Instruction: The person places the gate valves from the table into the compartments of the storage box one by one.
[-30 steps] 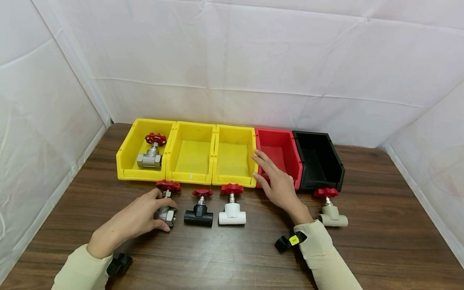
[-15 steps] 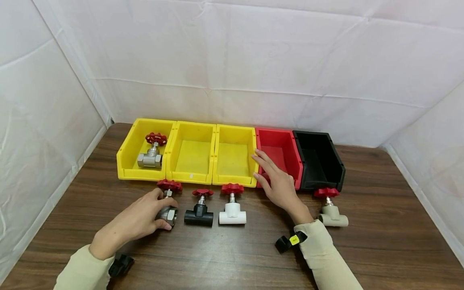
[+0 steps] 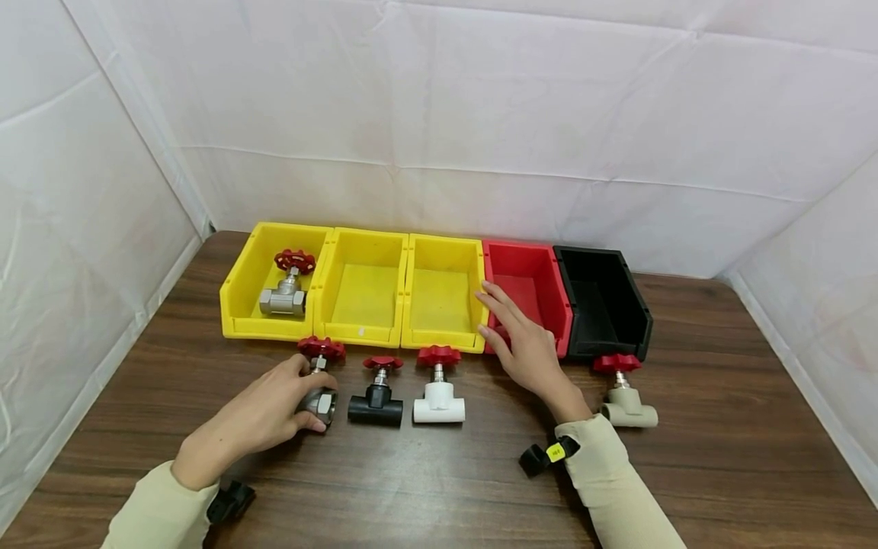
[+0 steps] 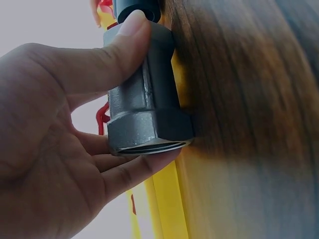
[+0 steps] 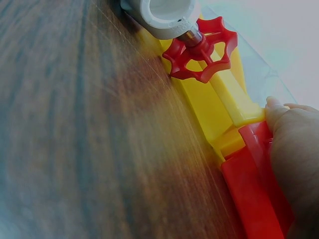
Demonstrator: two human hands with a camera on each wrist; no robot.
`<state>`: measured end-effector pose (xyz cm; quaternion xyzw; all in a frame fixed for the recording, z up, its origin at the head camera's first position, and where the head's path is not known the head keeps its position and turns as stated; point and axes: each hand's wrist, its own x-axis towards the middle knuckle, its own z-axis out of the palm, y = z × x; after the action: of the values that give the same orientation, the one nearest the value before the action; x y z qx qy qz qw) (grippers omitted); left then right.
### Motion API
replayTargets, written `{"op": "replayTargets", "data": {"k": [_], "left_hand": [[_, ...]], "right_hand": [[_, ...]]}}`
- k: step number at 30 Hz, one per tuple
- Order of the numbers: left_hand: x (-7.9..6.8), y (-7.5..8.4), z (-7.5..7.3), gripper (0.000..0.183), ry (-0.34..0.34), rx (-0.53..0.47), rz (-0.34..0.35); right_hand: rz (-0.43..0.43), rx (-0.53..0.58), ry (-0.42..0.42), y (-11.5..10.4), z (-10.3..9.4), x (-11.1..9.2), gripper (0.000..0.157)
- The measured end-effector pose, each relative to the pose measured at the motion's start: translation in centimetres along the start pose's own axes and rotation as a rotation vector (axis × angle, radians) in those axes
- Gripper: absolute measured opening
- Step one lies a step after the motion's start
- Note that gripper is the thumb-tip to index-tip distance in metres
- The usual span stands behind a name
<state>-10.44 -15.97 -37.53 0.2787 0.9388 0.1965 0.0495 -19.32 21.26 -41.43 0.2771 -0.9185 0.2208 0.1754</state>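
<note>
My left hand (image 3: 264, 408) grips a metal gate valve (image 3: 320, 406) with a red handwheel, thumb on one side and fingers on the other. In the left wrist view the hexagonal end of its body (image 4: 149, 132) points toward the camera, close to the tabletop. My right hand (image 3: 527, 352) rests with extended fingers on the adjoining rims of the third yellow bin (image 3: 444, 343) and the red bin (image 3: 564, 335). The right wrist view has its thumb (image 5: 275, 112) at the yellow rim; the other fingers are mostly hidden there.
A black valve (image 3: 376, 410) and a white valve (image 3: 439, 410) stand between the hands, a beige valve (image 3: 629, 412) right of the right wrist. The leftmost yellow bin (image 3: 266, 329) holds another metal valve (image 3: 283, 299). A second yellow bin (image 3: 357, 335) and a black bin (image 3: 610, 351) complete the row.
My left hand, with the metal valve in its grip, has shifted very slightly to the right. The right hand has stayed on the bin rims.
</note>
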Motion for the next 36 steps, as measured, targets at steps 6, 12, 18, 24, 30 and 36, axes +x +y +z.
{"op": "replayTargets", "data": {"k": [6, 12, 18, 24, 30, 36], "left_hand": [[-0.1, -0.1, -0.1, 0.039, 0.013, 0.012, 0.022], [-0.2, 0.0, -0.2, 0.038, 0.017, 0.022, 0.036], [-0.3, 0.0, -0.4, 0.039, 0.012, 0.029, 0.046], [-0.4, 0.1, -0.5, 0.039, 0.025, 0.045, 0.067], [-0.4, 0.3, -0.8, 0.040, 0.044, 0.061, 0.086], [-0.4, 0.6, -1.2, 0.041, 0.073, 0.068, 0.093]], "right_hand": [[-0.003, 0.005, 0.007, -0.1, -0.1, 0.2, 0.062], [-0.003, 0.001, 0.001, -0.2, 0.0, 0.2, 0.062], [-0.001, 0.000, -0.004, -0.1, 0.1, 0.2, 0.062], [0.002, -0.011, -0.004, -0.1, 0.1, 0.2, 0.062], [-0.001, -0.008, 0.000, 0.0, 0.1, 0.1, 0.062], [0.014, -0.004, -0.011, 0.1, -0.1, -0.1, 0.063]]}}
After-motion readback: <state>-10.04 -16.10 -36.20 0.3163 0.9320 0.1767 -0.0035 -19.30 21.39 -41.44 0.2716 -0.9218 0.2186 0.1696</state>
